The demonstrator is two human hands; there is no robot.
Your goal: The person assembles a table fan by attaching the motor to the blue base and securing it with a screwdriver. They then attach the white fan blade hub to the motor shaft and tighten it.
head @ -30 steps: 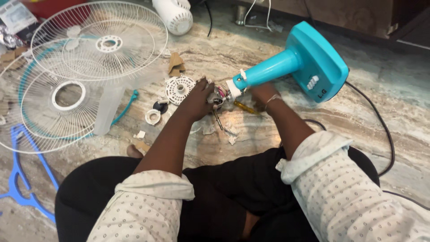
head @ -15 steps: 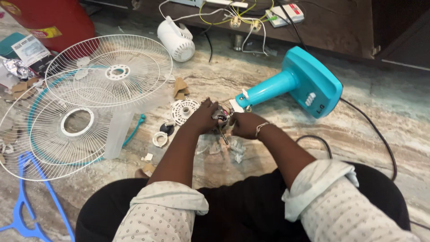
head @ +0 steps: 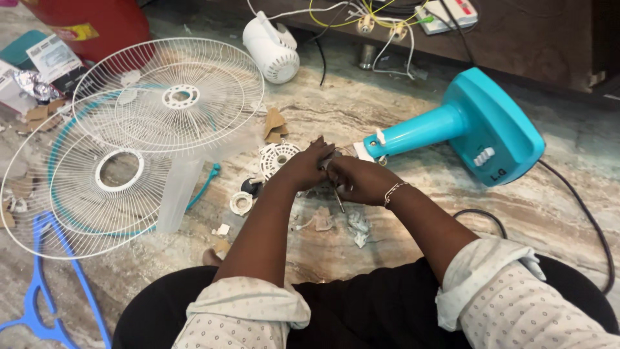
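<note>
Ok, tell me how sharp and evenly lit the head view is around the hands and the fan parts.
Head view: soft, even light, only faint shadows on the stone floor; left hand and right hand fairly sharp, but the small item between their fingers is too small to make out; wire fan guards crisp; turquoise fan base shows mild sheen, no harsh glare; edges bend slightly.

At frame centre, the left hand (head: 303, 169) and right hand (head: 360, 181) cover the small part between them; its shape cannot be told. The blue hanger (head: 45, 284) and red cylinder (head: 97, 26) run off the left and top edges.
</note>
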